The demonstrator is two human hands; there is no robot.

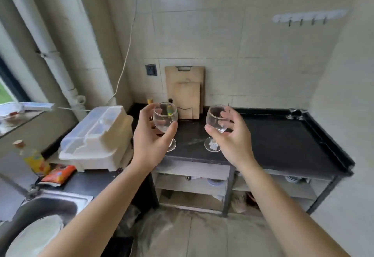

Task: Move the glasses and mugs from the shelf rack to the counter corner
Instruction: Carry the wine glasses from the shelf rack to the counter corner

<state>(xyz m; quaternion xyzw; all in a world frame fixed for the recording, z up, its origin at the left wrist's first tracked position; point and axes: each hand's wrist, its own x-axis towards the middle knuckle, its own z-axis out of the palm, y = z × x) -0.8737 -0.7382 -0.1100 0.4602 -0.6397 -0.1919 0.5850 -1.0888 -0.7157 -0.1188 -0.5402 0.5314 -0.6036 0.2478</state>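
While both arms reached forward over the black counter (pixel 283 143), each hand held a stemmed glass by its bowl. The left hand (pixel 149 141) was wrapped around the left glass (pixel 165 120), thumb on the near side and fingers curled behind the clear bowl, with the round foot showing just below the palm. The right hand (pixel 232 135) was closed on the right glass (pixel 217 120) in the same way, and its foot (pixel 212 145) sat low, close to the counter surface; whether it touched the counter could not be told. The two glasses stood upright and apart, side by side, in front of two wooden cutting boards (pixel 187 94) that leaned against the tiled wall in the counter's back corner. At the far right corner of the counter, more clear glassware (pixel 296 114) stood near the raised edge, too blurred to count. To the left lay a white plastic container (pixel 99 137), an orange packet (pixel 58 175), a yellow bottle (pixel 33 157) and, nearer, a steel sink (pixel 46 208) with a white plate (pixel 34 236) in it.
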